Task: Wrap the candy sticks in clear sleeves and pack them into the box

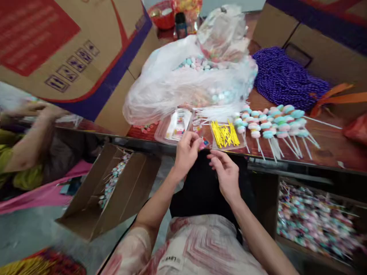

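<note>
My left hand (186, 152) is closed in a pinch at the table's front edge, with a small colourful printed wrapper (204, 143) at its fingertips. My right hand (225, 170) is a little lower and to the right, thumb and fingers pressed together; whatever lies between them is too small to make out. Just beyond my left hand, a shallow clear tray (162, 133) holds a stack of white printed wrappers (178, 124). Yellow twist ties (225, 134) lie in a heap near my right hand. To the right are rows of pastel candy skewers (268, 126) on white sticks.
Big plastic bags of candies (195, 84) fill the table's middle. Cardboard boxes (114, 68) flank it, with purple cords (286, 78) at right. Below stand an open carton (129, 191) and a box of finished candy sticks (318, 221). Another person's arm (31, 133) is at left.
</note>
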